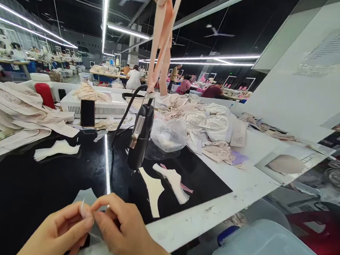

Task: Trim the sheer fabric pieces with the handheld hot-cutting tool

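Near the front edge of the glossy black work surface, my two hands meet at the fingertips. My left hand is closed in a pinch on a thin, whitish translucent sheet piece. Beside it, touching at the fingers, my right hand pinches the same piece; its exact grip is partly hidden. More of the pale sheer material hangs below between the hands. To the right lie a cream cut fabric piece and a white stack of cut pieces with pink strips under it.
A black handheld device hangs from peach fabric strips above the surface. Behind are a clear plastic bag, a phone and piled fabric pieces. More fabric lies left; a lidded plastic bin stands right.
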Motion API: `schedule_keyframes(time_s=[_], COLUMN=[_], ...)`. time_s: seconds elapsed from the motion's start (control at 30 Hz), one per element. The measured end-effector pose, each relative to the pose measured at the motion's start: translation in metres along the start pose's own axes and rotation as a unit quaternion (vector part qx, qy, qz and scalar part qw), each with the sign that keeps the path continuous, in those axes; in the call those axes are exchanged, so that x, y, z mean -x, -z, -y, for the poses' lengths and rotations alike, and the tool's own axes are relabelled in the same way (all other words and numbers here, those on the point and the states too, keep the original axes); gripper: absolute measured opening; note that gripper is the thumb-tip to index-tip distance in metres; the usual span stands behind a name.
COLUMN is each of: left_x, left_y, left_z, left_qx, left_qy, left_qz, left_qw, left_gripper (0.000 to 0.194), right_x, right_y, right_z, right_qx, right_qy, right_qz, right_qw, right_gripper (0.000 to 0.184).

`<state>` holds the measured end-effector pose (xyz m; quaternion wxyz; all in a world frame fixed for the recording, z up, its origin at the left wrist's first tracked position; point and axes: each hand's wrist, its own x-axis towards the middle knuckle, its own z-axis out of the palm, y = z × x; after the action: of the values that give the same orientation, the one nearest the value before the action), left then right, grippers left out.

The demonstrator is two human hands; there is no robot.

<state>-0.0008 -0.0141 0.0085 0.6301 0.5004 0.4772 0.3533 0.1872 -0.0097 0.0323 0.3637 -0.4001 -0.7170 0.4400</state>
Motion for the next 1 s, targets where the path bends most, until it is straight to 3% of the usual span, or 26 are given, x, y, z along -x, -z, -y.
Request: schedule_keyframes(time_s=[0.13, 0.4, 1.0], left_x=[0.001, 0.003, 0.006], left_y=[-0.001, 0.010, 0.025], left_z=[-0.009, -0.022, -0.010], left_qx=[0.013, -0.013, 0.000], left_qy=[-0.009, -0.033, -0.007], left_qz=[-0.041, -0.116, -0.157], left_qw=[0.999, 0.993, 0.988], left_gripper=[0.051, 0.041, 0.043], right_x=[-0.003, -0.006, -0.006], right_y=[0.007, 0.024, 0.022], right_z=[-0.003, -0.012, -0.010], right_qx=[-0.110, -0.167, -0.200], right_qy=[-0.077, -0.194, -0.207], right_qz=[0.015, 0.043, -0.043], right_qw=[0.991, 0.966, 0.957], right_gripper=[0.026, 0.025, 0.019])
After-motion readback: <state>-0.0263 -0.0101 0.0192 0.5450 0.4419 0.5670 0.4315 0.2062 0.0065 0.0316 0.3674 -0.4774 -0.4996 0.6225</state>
